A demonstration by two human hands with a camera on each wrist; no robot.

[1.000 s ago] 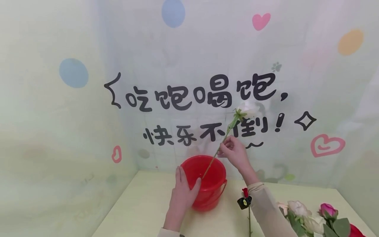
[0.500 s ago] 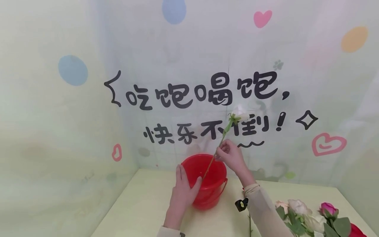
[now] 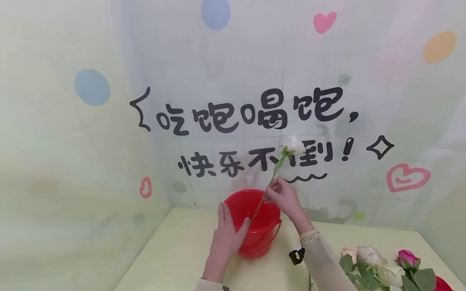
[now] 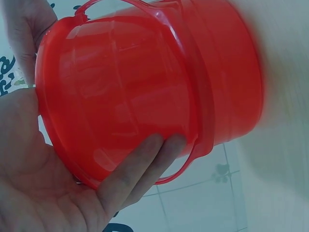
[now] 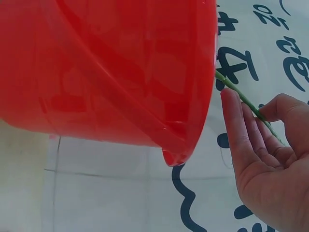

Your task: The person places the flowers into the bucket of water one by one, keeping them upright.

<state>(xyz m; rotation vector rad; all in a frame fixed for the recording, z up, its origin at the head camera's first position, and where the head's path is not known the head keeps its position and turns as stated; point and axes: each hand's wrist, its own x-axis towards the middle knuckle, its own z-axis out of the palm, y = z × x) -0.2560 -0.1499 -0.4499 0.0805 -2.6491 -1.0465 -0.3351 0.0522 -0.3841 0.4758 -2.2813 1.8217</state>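
Observation:
A red plastic bucket with a thin handle stands on the table. My left hand holds it at the rim, thumb over the near edge. In the left wrist view, the extended fingers lie along its outer wall. My right hand pinches the thin green stem of a white rose between thumb and fingers, above the bucket's right side. The rose leans up to the right, bloom at the top, and its lower stem reaches into the bucket. In the right wrist view, the stem passes behind the rim.
Several pink and white roses with leaves lie at the table's front right, beside a red object. Another stem lies under my right sleeve. A small black object is beside that sleeve. A printed backdrop stands behind the table.
My right hand has moved down and slightly left with the white rose, and the stem reaches deeper into the bucket. The left hand stays at the rim. My sleeve now hides a red bloom.

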